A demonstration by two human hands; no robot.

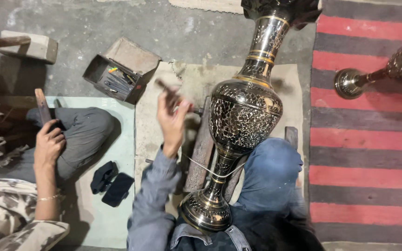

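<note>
The person's left hand [172,118] is raised beside the engraved brass vase [244,116], its fingers curled around a thin dark tool [164,86] that is blurred. The vase lies across the person's lap, its foot [205,211] near the body. The right hand is out of view. A co-worker's hand [48,144] grips a wooden handle [42,106].

I sit on a bare concrete floor [94,28]. On it lie a beige mat [191,83] under me, a pale green mat [124,153] to its left, and a red-and-grey striped rug [364,139] along the right. An open tool box [119,69] rests near the far edge.
</note>
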